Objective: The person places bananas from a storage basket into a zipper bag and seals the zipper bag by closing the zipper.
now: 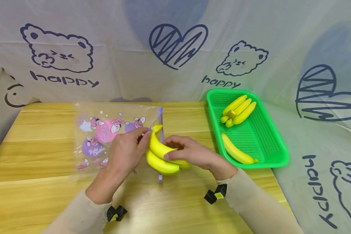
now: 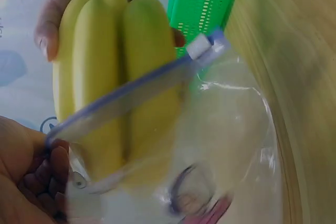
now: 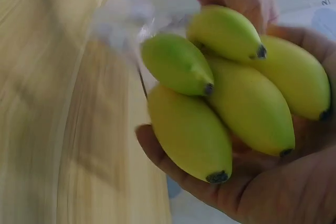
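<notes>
My right hand [image 1: 190, 151] grips a bunch of yellow bananas [image 1: 161, 164], its fingers and thumb wrapped round the sides. In the right wrist view the dark tips of several bananas [image 3: 247, 103] point out from the palm. With finger and thumb, my left hand [image 1: 128, 146] pinches the mouth of a clear printed slider bag [image 1: 105, 130]. Across the bananas in the left wrist view runs the bag's purple zip edge [image 2: 126, 90], with their stem side behind the clear film. The white slider [image 2: 198, 46] sits at one end of that edge.
To the right stands a green plastic basket [image 1: 269, 136] with a small bunch of bananas [image 1: 240, 110] and a single banana [image 1: 237, 151] in it. Beneath everything is a wooden table [image 1: 32, 156]. A printed cloth [image 1: 120, 58] hangs behind and at the right.
</notes>
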A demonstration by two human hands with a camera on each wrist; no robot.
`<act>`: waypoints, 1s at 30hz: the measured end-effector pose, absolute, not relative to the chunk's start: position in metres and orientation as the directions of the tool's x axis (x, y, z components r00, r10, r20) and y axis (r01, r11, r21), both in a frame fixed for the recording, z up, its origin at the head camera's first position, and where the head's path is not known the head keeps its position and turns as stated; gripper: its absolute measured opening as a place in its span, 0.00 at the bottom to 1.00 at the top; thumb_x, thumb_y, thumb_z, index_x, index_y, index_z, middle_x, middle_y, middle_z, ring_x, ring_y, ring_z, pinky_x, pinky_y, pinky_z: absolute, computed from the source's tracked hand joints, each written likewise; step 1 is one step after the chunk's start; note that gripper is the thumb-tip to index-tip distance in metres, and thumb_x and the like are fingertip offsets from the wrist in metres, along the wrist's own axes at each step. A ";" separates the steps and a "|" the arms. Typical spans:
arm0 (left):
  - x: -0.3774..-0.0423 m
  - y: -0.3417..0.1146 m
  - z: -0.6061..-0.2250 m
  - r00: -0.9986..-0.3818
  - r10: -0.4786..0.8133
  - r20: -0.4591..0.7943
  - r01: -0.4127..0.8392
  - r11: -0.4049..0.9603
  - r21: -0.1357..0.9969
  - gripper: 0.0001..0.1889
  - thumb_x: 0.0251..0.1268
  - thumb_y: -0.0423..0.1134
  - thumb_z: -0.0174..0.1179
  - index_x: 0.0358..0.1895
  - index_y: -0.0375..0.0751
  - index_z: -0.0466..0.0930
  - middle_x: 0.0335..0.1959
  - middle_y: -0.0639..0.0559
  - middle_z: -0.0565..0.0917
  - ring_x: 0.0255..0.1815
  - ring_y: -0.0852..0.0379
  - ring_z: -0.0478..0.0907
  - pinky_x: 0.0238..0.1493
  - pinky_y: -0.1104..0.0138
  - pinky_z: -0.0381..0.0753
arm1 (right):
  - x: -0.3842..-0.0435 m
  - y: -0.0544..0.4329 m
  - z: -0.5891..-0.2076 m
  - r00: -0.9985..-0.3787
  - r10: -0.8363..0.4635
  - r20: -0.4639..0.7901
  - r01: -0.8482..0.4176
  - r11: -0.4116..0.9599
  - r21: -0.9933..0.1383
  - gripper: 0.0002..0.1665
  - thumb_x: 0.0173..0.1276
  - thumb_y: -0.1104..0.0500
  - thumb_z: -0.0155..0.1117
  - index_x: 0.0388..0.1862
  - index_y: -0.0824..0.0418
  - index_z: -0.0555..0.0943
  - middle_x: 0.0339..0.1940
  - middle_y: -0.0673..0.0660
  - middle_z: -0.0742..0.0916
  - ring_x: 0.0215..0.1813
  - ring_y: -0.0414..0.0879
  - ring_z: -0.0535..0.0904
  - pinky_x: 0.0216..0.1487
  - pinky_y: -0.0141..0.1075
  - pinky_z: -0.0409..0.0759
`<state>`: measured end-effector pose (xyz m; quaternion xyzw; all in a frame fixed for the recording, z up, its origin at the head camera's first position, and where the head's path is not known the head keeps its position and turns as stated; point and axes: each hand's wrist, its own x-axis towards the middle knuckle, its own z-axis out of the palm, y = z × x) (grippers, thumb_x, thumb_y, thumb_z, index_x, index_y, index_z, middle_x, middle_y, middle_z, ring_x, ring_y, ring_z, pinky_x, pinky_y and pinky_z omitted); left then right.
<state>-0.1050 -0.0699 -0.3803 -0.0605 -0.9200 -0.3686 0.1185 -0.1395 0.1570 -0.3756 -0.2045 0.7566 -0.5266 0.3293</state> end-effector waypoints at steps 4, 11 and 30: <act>-0.103 -0.069 -0.377 -0.974 0.028 0.226 0.179 0.712 0.679 0.14 0.80 0.42 0.59 0.55 0.41 0.90 0.32 0.47 0.90 0.17 0.58 0.72 0.18 0.67 0.71 | -0.143 0.155 -0.382 -0.656 -0.711 -0.255 -0.039 0.370 -0.928 0.23 0.71 0.52 0.66 0.63 0.58 0.81 0.56 0.55 0.86 0.54 0.49 0.79 0.58 0.41 0.78; -0.100 -0.070 -0.368 -0.981 0.028 0.190 0.149 0.738 0.658 0.14 0.80 0.43 0.59 0.55 0.42 0.90 0.31 0.47 0.89 0.22 0.56 0.76 0.22 0.65 0.73 | -0.149 0.163 -0.393 -0.725 -0.643 -0.247 0.142 0.212 -0.967 0.28 0.71 0.57 0.62 0.67 0.66 0.77 0.53 0.57 0.85 0.47 0.47 0.82 0.48 0.36 0.83; -0.097 -0.055 -0.383 -0.964 0.156 0.216 0.260 0.726 0.637 0.12 0.77 0.39 0.61 0.55 0.41 0.89 0.27 0.50 0.88 0.20 0.60 0.75 0.21 0.68 0.74 | -0.152 0.154 -0.412 -0.751 -0.598 -0.280 0.160 0.247 -0.956 0.29 0.74 0.54 0.62 0.70 0.63 0.76 0.60 0.61 0.85 0.53 0.48 0.83 0.52 0.38 0.83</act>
